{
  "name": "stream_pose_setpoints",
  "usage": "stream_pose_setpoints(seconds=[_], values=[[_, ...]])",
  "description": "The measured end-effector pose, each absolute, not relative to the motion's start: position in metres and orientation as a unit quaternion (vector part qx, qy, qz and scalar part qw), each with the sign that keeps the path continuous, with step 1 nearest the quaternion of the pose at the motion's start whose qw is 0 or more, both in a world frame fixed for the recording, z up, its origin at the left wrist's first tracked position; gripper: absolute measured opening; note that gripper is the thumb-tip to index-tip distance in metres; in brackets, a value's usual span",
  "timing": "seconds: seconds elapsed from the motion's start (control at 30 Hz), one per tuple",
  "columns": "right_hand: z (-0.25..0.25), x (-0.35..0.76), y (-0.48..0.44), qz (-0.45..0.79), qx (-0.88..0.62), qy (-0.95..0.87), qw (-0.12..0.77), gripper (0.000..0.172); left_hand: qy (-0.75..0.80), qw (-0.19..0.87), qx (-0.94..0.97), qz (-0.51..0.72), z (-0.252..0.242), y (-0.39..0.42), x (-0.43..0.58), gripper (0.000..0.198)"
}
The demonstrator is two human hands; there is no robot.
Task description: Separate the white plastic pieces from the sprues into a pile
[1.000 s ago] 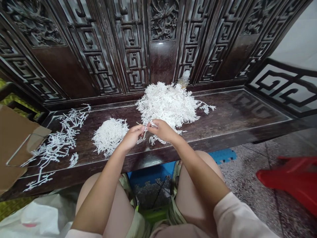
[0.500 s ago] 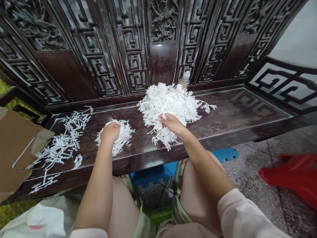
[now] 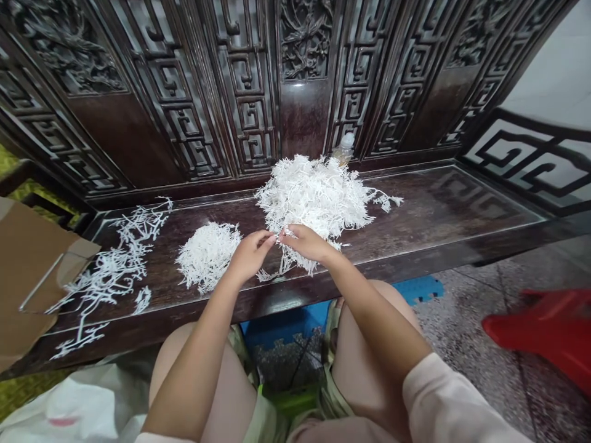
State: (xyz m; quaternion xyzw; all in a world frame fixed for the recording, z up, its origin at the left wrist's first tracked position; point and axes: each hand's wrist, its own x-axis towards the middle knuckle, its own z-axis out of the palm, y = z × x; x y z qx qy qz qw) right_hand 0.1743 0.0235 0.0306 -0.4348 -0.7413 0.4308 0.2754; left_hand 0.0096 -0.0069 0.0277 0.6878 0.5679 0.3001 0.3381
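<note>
My left hand [image 3: 252,253] and my right hand [image 3: 305,241] meet at the front of a large heap of white branching sprigs [image 3: 318,194]. A white branching sprig [image 3: 289,232] is pinched in my right hand. The fingertips of my left hand close on its left end, though the exact grip is small to see. To the left lies a smaller mound of short white pieces [image 3: 205,255], just beyond my left wrist. A few loose strands [image 3: 272,275] trail on the wood below my hands.
Thin, bare white branches [image 3: 111,271] lie spread at the left of the dark wooden bench [image 3: 415,231], beside a cardboard box [image 3: 32,264]. A capped clear bottle [image 3: 344,149] stands behind the large heap, against the carved backrest. A red stool [image 3: 545,332] is at the right.
My left hand has left the smaller mound and moved right to meet my right hand. My right hand has shifted slightly left and down with the sprig.
</note>
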Motion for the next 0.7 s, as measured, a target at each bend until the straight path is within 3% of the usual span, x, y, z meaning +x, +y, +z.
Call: stream_pose_setpoints(seconds=[0.2, 0.5, 0.63, 0.7], values=[[0.026, 0.177, 0.027, 0.371, -0.443, -0.763, 0.29, 0.02, 0.575, 0.293, 0.698, 0.31, 0.025, -0.01, 0.021, 0.031], [0.027, 0.169, 0.023, 0.305, -0.436, -0.791, 0.303, 0.016, 0.532, 0.358, 0.655, 0.399, 0.02, -0.009, 0.024, 0.026], [0.025, 0.186, 0.039, 0.255, -0.579, -0.71, 0.309, 0.011, 0.442, 0.416, 0.675, 0.42, 0.04, -0.02, 0.023, 0.03], [0.023, 0.197, 0.049, 0.232, -0.63, -0.674, 0.308, 0.009, 0.454, 0.385, 0.701, 0.393, 0.049, -0.021, 0.017, 0.032]])
